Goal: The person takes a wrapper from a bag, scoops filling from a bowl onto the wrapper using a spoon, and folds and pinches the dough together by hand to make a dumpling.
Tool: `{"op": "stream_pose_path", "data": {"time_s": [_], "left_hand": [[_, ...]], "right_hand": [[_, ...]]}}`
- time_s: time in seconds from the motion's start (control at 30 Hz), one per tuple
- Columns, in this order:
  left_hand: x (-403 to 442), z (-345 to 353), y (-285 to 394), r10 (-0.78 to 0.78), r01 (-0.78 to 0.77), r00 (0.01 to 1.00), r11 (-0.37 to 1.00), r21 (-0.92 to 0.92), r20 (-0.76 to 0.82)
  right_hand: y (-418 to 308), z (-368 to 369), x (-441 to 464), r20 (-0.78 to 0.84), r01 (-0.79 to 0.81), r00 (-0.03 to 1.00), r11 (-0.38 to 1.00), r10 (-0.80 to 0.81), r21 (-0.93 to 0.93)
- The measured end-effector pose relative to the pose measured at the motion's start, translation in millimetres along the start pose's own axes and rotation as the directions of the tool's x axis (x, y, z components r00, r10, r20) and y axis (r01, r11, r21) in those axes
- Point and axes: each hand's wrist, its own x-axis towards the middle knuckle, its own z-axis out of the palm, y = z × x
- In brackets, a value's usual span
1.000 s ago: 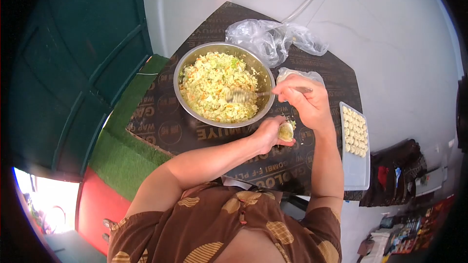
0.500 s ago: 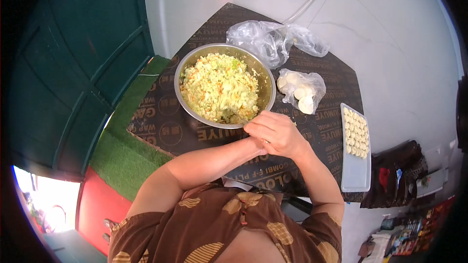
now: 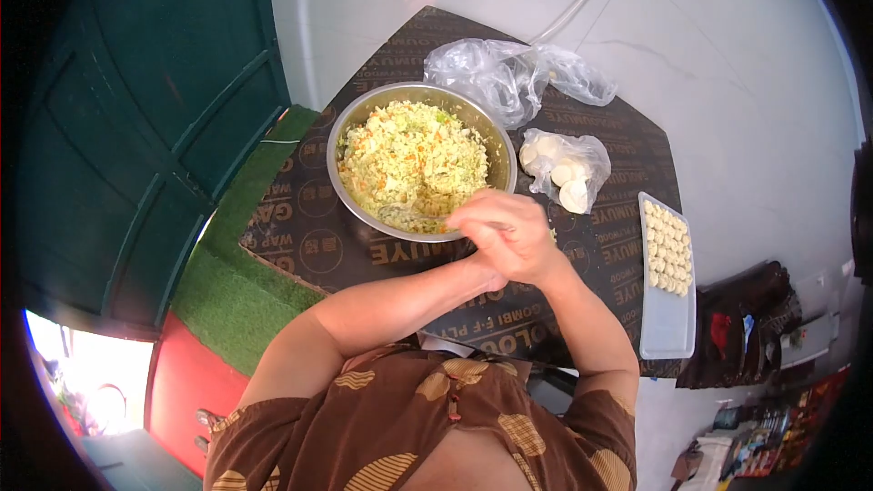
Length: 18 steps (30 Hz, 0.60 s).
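Observation:
My right hand point(image 3: 505, 232) is closed around the handle of a metal spoon point(image 3: 409, 216), whose bowl end dips into the filling at the near side of the basin. The filling point(image 3: 414, 150) is a heap of finely chopped pale yellow-green vegetables with orange bits. It fills much of a wide steel basin point(image 3: 343, 189). My left forearm crosses in front of me, and my left hand point(image 3: 488, 273) lies under the right one; its fingers are hidden. Right of the basin, round white dough wrappers point(image 3: 573, 195) sit in a clear plastic bag point(image 3: 597, 164).
A pale tray point(image 3: 667, 332) with rows of small shaped dumplings point(image 3: 668, 250) lies along the right edge of the dark printed table point(image 3: 364, 259). Crumpled clear plastic bags point(image 3: 486, 73) lie behind the basin against the wall. A dark green door point(image 3: 136, 127) stands at left.
The spoon now shows in the filling by the near rim. My right hand has turned and risen slightly; my left forearm has barely moved. A hollow near the basin's front looks different.

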Motion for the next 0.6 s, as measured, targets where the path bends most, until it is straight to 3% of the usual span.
{"op": "stream_pose_path", "data": {"time_s": [0.13,0.2,0.4,0.6], "left_hand": [[0.1,-3.5,-6.1,0.029,-0.029,1.000,0.999,-0.018,0.007],[0.5,-4.8,-6.0,0.031,-0.031,0.999,0.999,-0.021,0.011],[2.5,-5.9,-8.4,0.035,-0.034,0.999,0.999,-0.038,0.033],[1.5,-3.8,-4.3,-0.003,0.003,0.998,1.000,0.002,0.069]], "right_hand": [[14.8,19.3,-3.1,0.093,0.131,0.988,0.988,-0.123,-0.087],[13.1,19.0,-4.7,0.158,0.237,0.968,0.921,-0.196,-0.310],[12.4,-5.7,2.2,0.049,0.208,0.976,0.845,-0.211,-0.493],[13.3,-10.1,27.6,-0.053,0.114,0.988,0.922,-0.144,-0.371]]}}
